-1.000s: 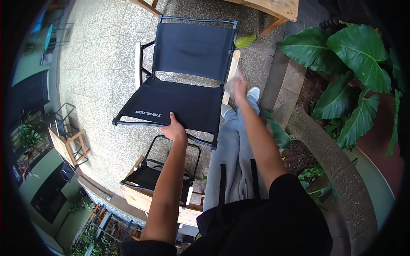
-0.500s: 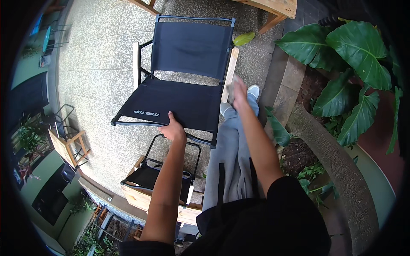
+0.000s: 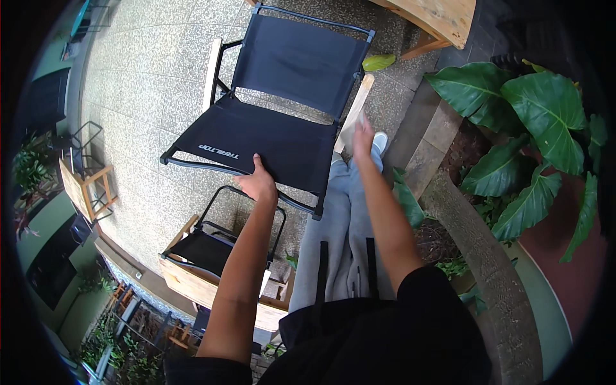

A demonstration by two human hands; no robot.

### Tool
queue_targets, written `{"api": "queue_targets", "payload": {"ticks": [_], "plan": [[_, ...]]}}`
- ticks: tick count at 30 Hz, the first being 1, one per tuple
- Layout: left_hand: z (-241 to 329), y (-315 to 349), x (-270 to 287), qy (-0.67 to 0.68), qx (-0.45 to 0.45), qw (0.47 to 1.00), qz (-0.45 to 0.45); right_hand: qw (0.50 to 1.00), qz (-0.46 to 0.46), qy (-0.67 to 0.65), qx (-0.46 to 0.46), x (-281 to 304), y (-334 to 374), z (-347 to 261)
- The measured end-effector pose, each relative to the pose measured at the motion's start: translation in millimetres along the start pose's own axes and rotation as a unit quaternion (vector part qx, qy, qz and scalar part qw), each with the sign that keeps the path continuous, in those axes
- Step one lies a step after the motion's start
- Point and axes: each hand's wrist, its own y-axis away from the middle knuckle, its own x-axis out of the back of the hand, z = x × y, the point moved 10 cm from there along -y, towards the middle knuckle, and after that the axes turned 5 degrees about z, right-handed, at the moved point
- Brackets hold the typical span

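I see the folding chair [image 3: 276,122] standing open on the paved floor [image 3: 147,70] straight ahead of me, its dark fabric seat facing my hands. My left hand [image 3: 258,183] grips the seat's front edge, thumb on top of the fabric and fingers curled under. My right hand [image 3: 362,133] rests closed over the wooden armrest [image 3: 351,115] on the chair's right side.

The wooden table [image 3: 443,16] is cut off by the frame's top edge at upper right, the right hand [image 3: 363,131] is motion-blurred over the folding chair's [image 3: 269,138] wooden armrest, and the dark lower-left rim swallows small garden furniture beyond telling.
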Motion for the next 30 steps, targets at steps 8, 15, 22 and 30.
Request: {"api": "queue_targets", "payload": {"ticks": [8,15,22,30], "plan": [[2.2,0.6,1.7,-0.001,-0.004,1.0,-0.008,0.982,-0.058,-0.074,-0.161,8.8,100.0,91.6],[-8.2,-11.7,15.6,-0.009,0.011,1.0,0.015,0.97,-0.031,-0.168,-0.173,-17.3,16.8,-26.4],[-4.4,-3.9,3.5,-0.009,0.016,1.0,0.001,0.991,-0.053,-0.122,-0.01,-29.7,-96.4,-120.7],[-2.2,-5.7,4.5,-0.012,0.007,1.0,0.002,0.796,-0.031,0.448,0.405,-39.1,-22.5,-155.0]]}}
